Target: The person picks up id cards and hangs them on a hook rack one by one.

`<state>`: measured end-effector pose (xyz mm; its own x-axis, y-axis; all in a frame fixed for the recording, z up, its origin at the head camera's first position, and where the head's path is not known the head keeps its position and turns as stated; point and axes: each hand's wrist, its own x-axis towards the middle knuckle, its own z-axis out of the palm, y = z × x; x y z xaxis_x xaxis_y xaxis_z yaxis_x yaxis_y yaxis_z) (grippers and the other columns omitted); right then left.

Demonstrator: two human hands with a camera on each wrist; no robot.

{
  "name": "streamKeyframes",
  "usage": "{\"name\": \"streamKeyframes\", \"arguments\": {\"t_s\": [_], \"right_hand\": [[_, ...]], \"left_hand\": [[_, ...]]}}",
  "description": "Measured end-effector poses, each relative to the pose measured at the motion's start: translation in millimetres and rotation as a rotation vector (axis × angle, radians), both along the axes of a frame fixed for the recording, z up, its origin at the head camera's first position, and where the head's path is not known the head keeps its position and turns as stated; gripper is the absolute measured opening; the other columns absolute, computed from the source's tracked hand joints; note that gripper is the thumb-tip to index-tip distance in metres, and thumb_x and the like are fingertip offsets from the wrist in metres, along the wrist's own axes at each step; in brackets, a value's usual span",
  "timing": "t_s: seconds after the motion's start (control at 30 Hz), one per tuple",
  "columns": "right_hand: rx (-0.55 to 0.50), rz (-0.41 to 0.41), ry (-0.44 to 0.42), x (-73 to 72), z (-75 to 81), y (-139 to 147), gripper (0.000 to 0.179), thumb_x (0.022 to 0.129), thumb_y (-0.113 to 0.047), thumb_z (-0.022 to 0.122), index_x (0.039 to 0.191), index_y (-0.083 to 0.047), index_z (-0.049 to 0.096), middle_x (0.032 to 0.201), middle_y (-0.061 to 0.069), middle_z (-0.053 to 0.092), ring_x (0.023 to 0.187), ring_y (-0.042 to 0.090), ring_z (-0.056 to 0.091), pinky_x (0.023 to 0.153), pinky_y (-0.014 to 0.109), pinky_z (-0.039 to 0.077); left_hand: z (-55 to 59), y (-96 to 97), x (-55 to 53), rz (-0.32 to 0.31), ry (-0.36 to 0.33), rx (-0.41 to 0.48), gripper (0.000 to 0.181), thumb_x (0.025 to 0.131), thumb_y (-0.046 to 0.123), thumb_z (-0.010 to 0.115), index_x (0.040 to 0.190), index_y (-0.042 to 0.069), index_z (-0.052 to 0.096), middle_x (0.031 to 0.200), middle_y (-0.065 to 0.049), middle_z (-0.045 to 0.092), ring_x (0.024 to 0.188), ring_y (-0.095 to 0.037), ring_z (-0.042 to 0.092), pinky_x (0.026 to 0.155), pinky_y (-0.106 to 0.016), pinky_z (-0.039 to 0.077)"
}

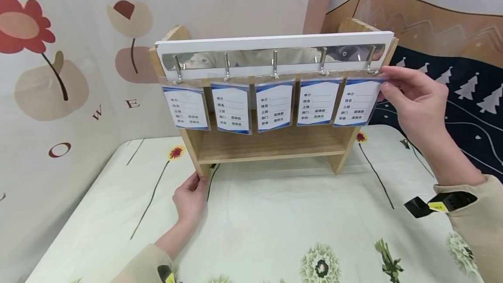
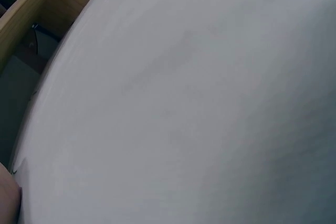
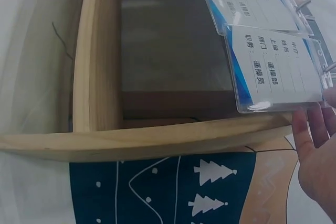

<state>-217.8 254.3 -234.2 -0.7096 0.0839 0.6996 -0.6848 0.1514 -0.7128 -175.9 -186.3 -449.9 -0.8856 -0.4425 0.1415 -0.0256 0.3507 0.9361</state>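
A wooden rack point(image 1: 271, 143) stands on the table, with a white board across its upper front. Several metal hooks point(image 1: 274, 62) stick out from the board's shiny strip. Clear-sleeved name badges point(image 1: 274, 104) hang from them in a row. At the far right end, my right hand point(image 1: 422, 97) pinches the upper outer edge of the last badge point(image 1: 356, 101), close to its hook. In the right wrist view, fingers of the right hand point(image 3: 317, 150) reach the edge of that badge point(image 3: 278, 69). My left hand point(image 1: 190, 200) grips the foot of the rack's left side panel.
A pale cloth with printed flowers covers the table point(image 1: 251, 213). Behind the rack hangs a patterned curtain point(image 1: 235, 3). The rack's lower shelf point(image 1: 271, 145) lies beneath the badges. Mostly tablecloth point(image 2: 173, 103) fills the left wrist view.
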Motion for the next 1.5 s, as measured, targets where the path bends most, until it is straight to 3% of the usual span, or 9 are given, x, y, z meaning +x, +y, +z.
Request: {"name": "streamKeyframes", "arguments": {"t_s": [0.07,0.3,0.53,0.73,1.03,1.13,1.27,1.33,1.5], "right_hand": [[-0.029,0.049,0.014,1.4,-2.1,3,0.031,0.095,0.01,0.064,0.125,0.004,0.07,0.117,0.011,0.071,0.086,0.021,0.063,0.087,0.015,0.054],[-0.041,0.056,0.021,12.8,-13.1,11,0.032,0.094,0.013,0.063,0.123,0.004,0.071,0.117,0.01,0.07,0.084,0.018,0.064,0.083,0.015,0.054],[-0.005,0.161,0.052,25.9,-45.0,18,0.035,0.091,0.022,0.058,0.124,0.014,0.065,0.114,0.01,0.071,0.083,0.016,0.064,0.08,0.015,0.055],[0.056,0.196,-0.008,39.8,-75.3,19,0.033,0.092,0.02,0.059,0.125,0.015,0.063,0.118,0.007,0.07,0.088,0.014,0.065,0.078,0.016,0.057],[0.032,0.222,-0.093,55.1,-114.6,17,0.044,0.086,0.032,0.051,0.121,0.01,0.068,0.117,0.009,0.07,0.09,0.013,0.066,0.073,0.018,0.058],[0.045,0.221,-0.118,60.6,-125.6,18,0.04,0.087,0.031,0.051,0.12,0.013,0.066,0.116,0.007,0.071,0.09,0.013,0.065,0.073,0.019,0.058],[0.06,0.22,-0.169,69.3,-139.9,20,0.034,0.089,0.029,0.053,0.119,0.016,0.064,0.115,0.005,0.071,0.092,0.012,0.065,0.073,0.019,0.057],[0.072,0.226,-0.196,73.5,-146.5,22,0.033,0.09,0.027,0.054,0.119,0.015,0.064,0.115,0.004,0.07,0.093,0.011,0.064,0.074,0.019,0.057],[0.142,0.309,-0.238,80.6,-160.4,29,0.032,0.093,0.019,0.058,0.124,0.011,0.064,0.117,0.001,0.07,0.093,0.012,0.063,0.075,0.019,0.056]], "left_hand": [[0.1,-0.2,-0.4,-0.001,0.005,-0.004,0.039,0.102,0.01,0.061,0.138,-0.003,0.061,0.129,-0.021,0.066,0.119,-0.032,0.066,0.093,-0.038,0.055],[-2.3,-2.1,-2.4,-0.007,-0.009,-0.001,0.04,0.101,0.011,0.061,0.139,-0.002,0.061,0.13,-0.02,0.067,0.119,-0.031,0.066,0.092,-0.034,0.055],[-1.8,-4.0,-0.9,-0.024,-0.026,0.022,0.041,0.102,0.013,0.061,0.14,-0.003,0.06,0.132,-0.021,0.065,0.12,-0.032,0.065,0.09,-0.026,0.054],[0.1,-6.0,1.0,-0.045,-0.065,0.035,0.043,0.102,0.015,0.059,0.142,-0.002,0.059,0.135,-0.019,0.064,0.124,-0.03,0.063,0.087,-0.014,0.052],[2.7,-8.5,1.8,-0.065,-0.067,0.067,0.043,0.101,0.011,0.059,0.141,-0.003,0.059,0.135,-0.021,0.063,0.125,-0.032,0.062,0.076,0.0,0.044],[3.0,-8.0,2.0,-0.056,-0.067,0.058,0.042,0.101,0.011,0.059,0.14,-0.002,0.06,0.134,-0.02,0.064,0.124,-0.032,0.063,0.079,-0.003,0.045],[4.5,-7.1,3.0,-0.053,-0.081,0.058,0.042,0.1,0.011,0.06,0.14,-0.002,0.06,0.134,-0.02,0.064,0.126,-0.032,0.062,0.095,-0.021,0.051],[5.8,-7.6,3.5,-0.056,-0.087,0.067,0.041,0.1,0.011,0.06,0.14,-0.002,0.06,0.133,-0.02,0.064,0.127,-0.032,0.061,0.097,-0.023,0.05],[8.5,-11.6,2.5,-0.066,-0.095,0.106,0.042,0.101,0.01,0.061,0.14,-0.003,0.059,0.134,-0.022,0.062,0.13,-0.033,0.058,0.081,-0.004,0.046]]}}
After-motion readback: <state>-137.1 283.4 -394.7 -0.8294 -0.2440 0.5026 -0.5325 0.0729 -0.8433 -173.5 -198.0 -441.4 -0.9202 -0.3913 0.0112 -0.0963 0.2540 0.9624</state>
